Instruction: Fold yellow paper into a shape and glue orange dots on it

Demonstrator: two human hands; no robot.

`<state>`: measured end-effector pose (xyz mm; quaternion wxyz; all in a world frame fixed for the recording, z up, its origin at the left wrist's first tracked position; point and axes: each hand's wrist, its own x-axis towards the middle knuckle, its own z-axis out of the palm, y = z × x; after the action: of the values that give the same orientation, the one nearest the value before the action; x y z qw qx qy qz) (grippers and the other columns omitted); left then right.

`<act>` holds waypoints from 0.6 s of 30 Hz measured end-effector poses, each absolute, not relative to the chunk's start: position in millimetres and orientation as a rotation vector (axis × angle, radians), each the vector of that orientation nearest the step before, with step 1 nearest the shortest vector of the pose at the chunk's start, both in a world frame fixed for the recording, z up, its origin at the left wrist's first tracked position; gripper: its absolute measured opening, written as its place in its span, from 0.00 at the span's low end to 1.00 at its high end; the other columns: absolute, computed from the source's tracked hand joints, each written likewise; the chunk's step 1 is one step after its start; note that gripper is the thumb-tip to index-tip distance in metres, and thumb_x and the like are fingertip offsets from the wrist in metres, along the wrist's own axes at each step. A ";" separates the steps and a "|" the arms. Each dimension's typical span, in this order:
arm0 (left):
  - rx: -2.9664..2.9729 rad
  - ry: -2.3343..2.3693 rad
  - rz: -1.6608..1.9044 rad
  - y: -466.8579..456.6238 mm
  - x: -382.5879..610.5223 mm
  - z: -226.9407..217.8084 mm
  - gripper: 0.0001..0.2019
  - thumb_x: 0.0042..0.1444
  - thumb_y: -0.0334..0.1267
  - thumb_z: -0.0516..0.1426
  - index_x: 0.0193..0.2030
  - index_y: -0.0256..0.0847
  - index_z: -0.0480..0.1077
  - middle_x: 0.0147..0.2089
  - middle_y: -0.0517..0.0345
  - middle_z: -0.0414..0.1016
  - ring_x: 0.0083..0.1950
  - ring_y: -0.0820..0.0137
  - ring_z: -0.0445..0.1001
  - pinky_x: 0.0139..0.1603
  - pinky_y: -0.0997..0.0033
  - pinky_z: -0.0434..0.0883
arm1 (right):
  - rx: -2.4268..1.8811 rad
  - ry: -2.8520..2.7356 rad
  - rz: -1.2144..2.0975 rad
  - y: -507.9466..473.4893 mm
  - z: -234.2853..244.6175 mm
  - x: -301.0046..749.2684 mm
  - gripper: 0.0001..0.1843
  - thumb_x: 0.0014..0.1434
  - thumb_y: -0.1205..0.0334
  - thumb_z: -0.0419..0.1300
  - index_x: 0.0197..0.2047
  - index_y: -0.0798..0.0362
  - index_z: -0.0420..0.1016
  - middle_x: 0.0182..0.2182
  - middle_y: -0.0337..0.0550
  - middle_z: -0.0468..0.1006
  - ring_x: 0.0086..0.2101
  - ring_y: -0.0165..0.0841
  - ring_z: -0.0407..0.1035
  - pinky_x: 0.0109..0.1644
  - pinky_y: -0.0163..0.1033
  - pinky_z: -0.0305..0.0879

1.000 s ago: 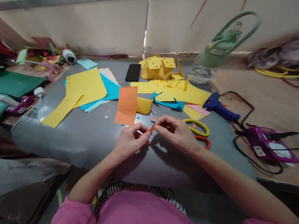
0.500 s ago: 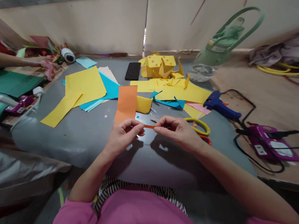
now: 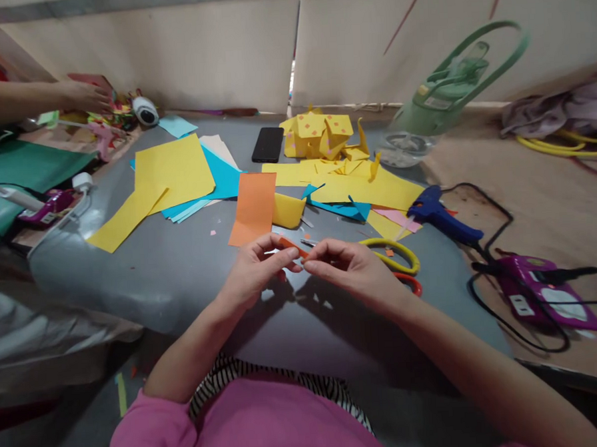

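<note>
Between the fingertips of both hands, above the grey table (image 3: 182,303), is a narrow orange paper strip (image 3: 290,244). My left hand (image 3: 258,267) pinches it between thumb and fingers. At its right end, my right hand (image 3: 348,264) is closed in a pinch as well. Just beyond the left hand lies a larger orange paper piece (image 3: 255,206), beside a folded yellow paper (image 3: 288,212). Scissors (image 3: 403,255) with yellow and red handles rest by my right hand, their blades partly hidden behind it.
Yellow sheets (image 3: 173,167) and blue paper (image 3: 223,177) lie left. A black phone (image 3: 267,144), a spotted yellow paper model (image 3: 318,134) and a green-topped bottle (image 3: 432,103) stand behind. A blue glue gun (image 3: 443,216) and a purple power strip (image 3: 545,290) are right. Another person's hand (image 3: 86,96) reaches in far left.
The orange strip has turned from level to slanting, and my hands have come closer together. At far left, the other person's hand has moved off the pink glue gun.
</note>
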<state>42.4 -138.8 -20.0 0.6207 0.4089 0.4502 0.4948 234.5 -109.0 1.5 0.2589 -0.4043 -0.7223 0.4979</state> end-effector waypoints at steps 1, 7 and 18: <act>0.918 1.032 1.139 -138.0 40.2 -18.6 0.15 0.49 0.47 0.67 0.33 0.40 0.71 0.35 0.58 0.79 0.34 0.70 0.80 0.26 0.77 0.69 | -1.138 -2.106 1.231 -107.8 4.1 243.4 0.15 0.62 0.47 0.59 0.37 0.49 0.77 0.30 0.40 0.76 0.27 0.31 0.66 0.29 0.38 0.59; 0.881 1.059 1.170 -131.5 24.2 -12.2 0.15 0.49 0.47 0.65 0.33 0.39 0.69 0.39 0.54 0.81 0.35 0.70 0.81 0.27 0.76 0.68 | -1.397 -2.597 0.264 -97.9 -8.9 328.8 0.06 0.54 0.60 0.62 0.37 0.49 0.77 0.31 0.53 0.79 0.29 0.46 0.72 0.30 0.47 0.63; 0.838 0.985 1.248 -130.1 11.8 -16.8 0.14 0.49 0.45 0.65 0.34 0.39 0.68 0.39 0.55 0.82 0.36 0.71 0.80 0.31 0.75 0.70 | -1.470 -2.534 0.453 -102.4 4.1 324.0 0.09 0.48 0.67 0.65 0.27 0.44 0.69 0.22 0.46 0.76 0.20 0.41 0.70 0.20 0.43 0.59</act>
<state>11.8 -130.1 -16.8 0.6225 0.3648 0.4290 0.5434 324.0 -102.4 4.1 0.0885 -0.4939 -0.8515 0.1523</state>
